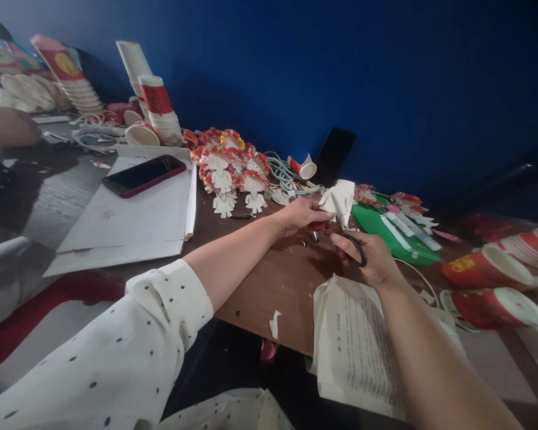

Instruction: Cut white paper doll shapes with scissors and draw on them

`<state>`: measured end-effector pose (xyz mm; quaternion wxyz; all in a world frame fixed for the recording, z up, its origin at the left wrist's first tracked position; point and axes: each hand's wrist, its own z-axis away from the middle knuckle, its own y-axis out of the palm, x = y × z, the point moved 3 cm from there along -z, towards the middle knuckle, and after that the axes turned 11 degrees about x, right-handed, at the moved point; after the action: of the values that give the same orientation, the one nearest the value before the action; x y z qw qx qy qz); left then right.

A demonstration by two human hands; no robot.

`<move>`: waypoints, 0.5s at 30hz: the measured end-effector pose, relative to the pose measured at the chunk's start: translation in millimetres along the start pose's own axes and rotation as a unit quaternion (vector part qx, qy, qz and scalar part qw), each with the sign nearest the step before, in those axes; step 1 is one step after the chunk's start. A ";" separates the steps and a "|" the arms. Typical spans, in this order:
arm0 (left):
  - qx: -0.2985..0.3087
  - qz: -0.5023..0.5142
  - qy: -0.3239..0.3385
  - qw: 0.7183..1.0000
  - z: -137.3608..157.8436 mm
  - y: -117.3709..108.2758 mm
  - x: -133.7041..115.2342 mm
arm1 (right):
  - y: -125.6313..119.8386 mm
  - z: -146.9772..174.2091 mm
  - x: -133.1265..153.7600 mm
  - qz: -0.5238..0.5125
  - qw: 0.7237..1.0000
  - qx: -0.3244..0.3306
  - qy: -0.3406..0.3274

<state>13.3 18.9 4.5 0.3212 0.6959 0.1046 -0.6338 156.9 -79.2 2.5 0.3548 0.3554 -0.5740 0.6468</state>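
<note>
My left hand (301, 216) is closed on a white piece of paper cup (343, 197), pinching its lower left edge. In my right hand (368, 255) is a pair of black-handled scissors (357, 246), with the blades pointing up against the white piece. Whether the blades are parted I cannot tell. Just left of my left hand lies a pile of paper-cut dolls (253, 190) with red, frilled heads and white bodies. A green plate (376, 222) holding white markers (395, 232) sits right of the piece being cut.
A phone (144, 174) rests on a white folder (130, 221) at left. Paper cup stacks (161, 116) stand behind it; more red cups (488, 266) lie at right. A printed booklet (354, 346) overhangs the front edge. Another person's hand (9, 126) shows at far left.
</note>
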 end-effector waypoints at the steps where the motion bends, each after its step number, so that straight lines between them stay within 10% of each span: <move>1: 0.001 -0.001 0.000 1.000 0.2 -0.1 -0.2 | -0.1 0.0 -0.4 -0.001 1.000 0.000 0.002; 15: 0.002 -0.011 -0.030 0.999 6.0 -0.9 -3.2 | -1.1 1.8 3.2 -0.007 0.999 0.028 0.020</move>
<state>7.3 17.0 7.3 0.3162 0.6757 0.1011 -0.6582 156.4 -80.7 5.9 0.3600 0.3562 -0.5459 0.6674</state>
